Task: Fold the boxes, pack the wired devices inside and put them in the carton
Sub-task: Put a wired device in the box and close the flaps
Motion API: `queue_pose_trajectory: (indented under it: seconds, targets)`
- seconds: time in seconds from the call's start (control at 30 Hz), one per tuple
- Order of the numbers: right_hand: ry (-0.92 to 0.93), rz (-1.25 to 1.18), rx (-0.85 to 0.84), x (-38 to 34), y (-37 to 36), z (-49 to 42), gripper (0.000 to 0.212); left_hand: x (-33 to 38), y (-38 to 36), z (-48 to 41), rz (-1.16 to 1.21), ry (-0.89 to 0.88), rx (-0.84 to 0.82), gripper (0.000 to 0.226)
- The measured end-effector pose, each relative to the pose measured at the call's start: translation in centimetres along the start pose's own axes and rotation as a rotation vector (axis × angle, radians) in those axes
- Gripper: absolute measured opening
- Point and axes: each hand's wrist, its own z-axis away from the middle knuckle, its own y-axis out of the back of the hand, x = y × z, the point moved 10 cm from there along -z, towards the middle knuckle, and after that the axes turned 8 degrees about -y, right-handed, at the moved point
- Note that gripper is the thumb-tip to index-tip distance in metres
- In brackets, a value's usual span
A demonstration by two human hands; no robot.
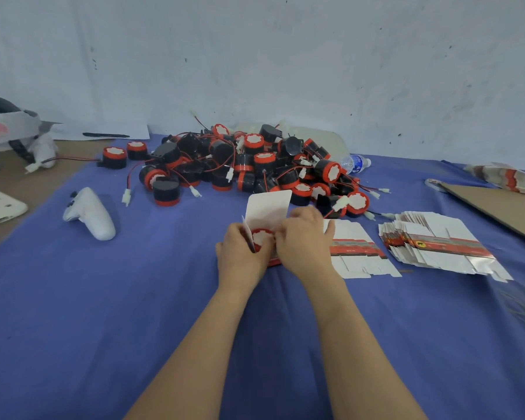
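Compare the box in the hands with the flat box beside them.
The held box is folded open, flap upright; the flat box lies unfolded on the blue cloth. The held box has a red-capped device at its mouth; the flat box holds none. Both are white card with red print.

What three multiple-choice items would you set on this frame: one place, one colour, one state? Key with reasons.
1. Where does the white controller lie?
A. On the cloth, left of the held box
B. Right of the held box
C. Behind the held box, by the wall

2. What colour is the cloth?
A. Green
B. Blue
C. Grey

3. How is the held box?
A. Taped shut
B. Top flap up, a device in its mouth
C. Lying flat, unfolded

Key: 1 A, it lies beyond the left hand, towards the left edge. 2 B, blue all over. 3 B, left hand and right hand grip it, with the white flap standing and the red rim showing.
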Motion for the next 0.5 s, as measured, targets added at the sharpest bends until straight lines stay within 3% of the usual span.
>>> queue_pose_trajectory:
  seconds: [0.13, 0.17, 0.27, 0.5]
  targets:
    - [-0.309, -0.369, 0.486, 6.2, 5.7, 0.9, 0.026, 0.1, -0.3, -0.1, -0.007, 0.029, -0.032, 0.034]
    - [-0.379, -0.399, 0.537, 7.5, 6.4, 1.0, 0.032, 0.1, -0.5, -0.1, -0.002, 0.035, -0.049, 0.034]
    - [-0.49, -0.496, 0.396, 9.9, 5.1, -0.3, 0.045, 0.4, -0.9, 0.0, -0.006, -0.009, -0.086, 0.034]
    - [-0.397, -0.616, 0.307, 9.0, 4.5, -0.7, 0.026, 1.6, -0.9, 0.3, 0.08, -0.097, -0.067, 0.032]
